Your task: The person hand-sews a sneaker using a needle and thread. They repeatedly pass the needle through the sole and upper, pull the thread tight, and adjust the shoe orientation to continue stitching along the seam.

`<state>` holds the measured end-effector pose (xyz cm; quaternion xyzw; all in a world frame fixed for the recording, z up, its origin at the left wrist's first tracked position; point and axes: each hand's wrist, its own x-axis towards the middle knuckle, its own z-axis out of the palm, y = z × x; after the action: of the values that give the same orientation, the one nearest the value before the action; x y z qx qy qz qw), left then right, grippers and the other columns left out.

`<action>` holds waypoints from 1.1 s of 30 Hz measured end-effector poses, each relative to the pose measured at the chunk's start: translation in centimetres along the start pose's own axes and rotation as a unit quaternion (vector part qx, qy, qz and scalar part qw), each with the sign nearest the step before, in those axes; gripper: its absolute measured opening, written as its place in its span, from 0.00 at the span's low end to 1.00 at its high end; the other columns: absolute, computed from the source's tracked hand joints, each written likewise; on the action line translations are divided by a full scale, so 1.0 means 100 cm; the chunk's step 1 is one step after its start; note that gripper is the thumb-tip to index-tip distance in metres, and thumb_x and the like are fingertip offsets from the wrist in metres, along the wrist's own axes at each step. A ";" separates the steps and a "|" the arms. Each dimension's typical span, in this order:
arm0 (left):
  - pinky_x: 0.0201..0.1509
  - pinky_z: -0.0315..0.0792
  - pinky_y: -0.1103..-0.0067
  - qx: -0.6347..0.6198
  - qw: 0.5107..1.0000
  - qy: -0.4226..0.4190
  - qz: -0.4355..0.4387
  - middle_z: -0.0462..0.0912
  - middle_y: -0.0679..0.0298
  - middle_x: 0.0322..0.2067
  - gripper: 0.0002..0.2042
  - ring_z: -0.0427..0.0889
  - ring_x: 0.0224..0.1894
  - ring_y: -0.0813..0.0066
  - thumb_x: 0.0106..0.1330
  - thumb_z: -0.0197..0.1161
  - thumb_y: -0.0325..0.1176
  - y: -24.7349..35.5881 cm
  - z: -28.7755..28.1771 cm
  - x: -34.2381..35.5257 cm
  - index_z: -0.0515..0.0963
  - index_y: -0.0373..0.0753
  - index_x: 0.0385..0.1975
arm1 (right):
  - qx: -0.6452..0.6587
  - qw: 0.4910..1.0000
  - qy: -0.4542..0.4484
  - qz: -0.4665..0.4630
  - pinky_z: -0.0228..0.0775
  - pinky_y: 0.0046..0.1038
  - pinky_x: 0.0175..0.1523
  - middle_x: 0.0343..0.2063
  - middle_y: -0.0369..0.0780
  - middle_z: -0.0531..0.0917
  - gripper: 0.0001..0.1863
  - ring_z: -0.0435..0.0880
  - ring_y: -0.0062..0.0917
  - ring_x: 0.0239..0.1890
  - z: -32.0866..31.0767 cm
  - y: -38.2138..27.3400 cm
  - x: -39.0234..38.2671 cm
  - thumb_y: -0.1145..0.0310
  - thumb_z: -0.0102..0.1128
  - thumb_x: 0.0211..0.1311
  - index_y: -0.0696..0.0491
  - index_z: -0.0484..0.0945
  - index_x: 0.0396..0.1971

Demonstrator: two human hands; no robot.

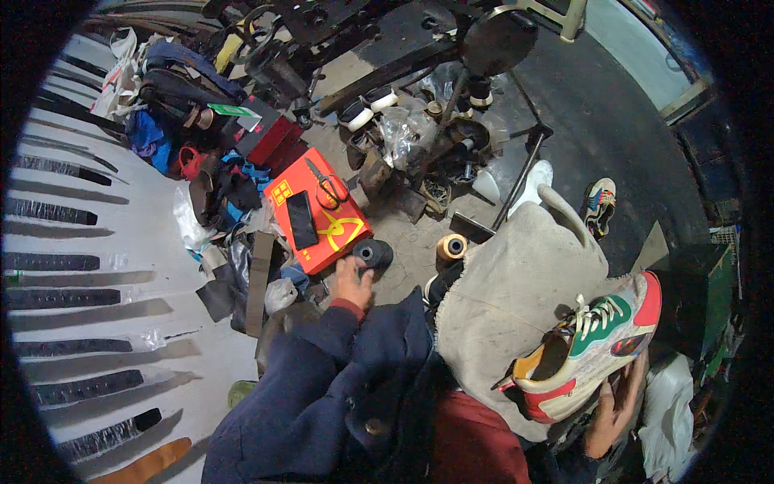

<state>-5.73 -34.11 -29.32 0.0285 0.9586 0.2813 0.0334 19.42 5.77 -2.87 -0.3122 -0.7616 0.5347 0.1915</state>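
My right hand (617,407) supports a multicoloured sneaker (592,351) from below, its fingers along the sole. The sneaker is white, green and coral red with pale laces, tilted over a beige cloth (516,274) on my lap. A thin thread runs across the cloth toward the shoe. On the other side my left hand (352,284) reaches down at the edge of a black thread spool (373,254), fingers somewhat apart; whether they touch it is hard to tell. Beside that spool lies a red-and-yellow box (322,211) carrying a dark phone (302,219) and scissors (326,187).
A cream spool (452,247) stands on the floor near the cloth. Another sneaker (600,206) lies beyond it at the right. Plastic bags (407,133) and a machine (387,68) fill the far side. Wrapped dark straps (60,298) line a white surface at left.
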 end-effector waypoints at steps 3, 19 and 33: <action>0.53 0.72 0.59 0.033 0.999 -0.020 -0.026 0.73 0.52 0.51 0.28 0.75 0.56 0.48 0.54 0.74 0.41 0.011 -0.011 0.026 0.71 0.44 0.53 | -0.167 0.974 0.125 0.088 0.70 0.19 0.50 0.70 0.42 0.64 0.33 0.74 0.29 0.60 -0.029 -0.007 0.004 0.72 0.51 0.66 0.51 0.61 0.72; 0.54 0.73 0.75 -0.308 0.949 -0.047 -0.055 0.80 0.60 0.42 0.29 0.79 0.45 0.69 0.49 0.77 0.37 0.040 -0.042 0.056 0.73 0.37 0.51 | -0.067 0.972 0.118 -0.192 0.67 0.23 0.52 0.63 0.49 0.72 0.25 0.76 0.26 0.53 -0.005 -0.070 0.032 0.64 0.48 0.66 0.60 0.72 0.60; 0.54 0.68 0.78 -0.581 0.724 -0.273 0.252 0.76 0.63 0.45 0.45 0.76 0.47 0.75 0.53 0.69 0.65 0.312 -0.143 0.033 0.66 0.36 0.62 | 0.136 0.973 -0.113 -0.147 0.68 0.32 0.62 0.56 0.48 0.72 0.57 0.76 0.34 0.57 0.084 -0.090 0.044 0.56 0.82 0.37 0.55 0.58 0.68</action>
<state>-9.04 -15.32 -0.63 0.3197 0.5145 0.7614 0.2310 8.46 0.85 2.41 -0.1056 -0.7358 0.6312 0.2213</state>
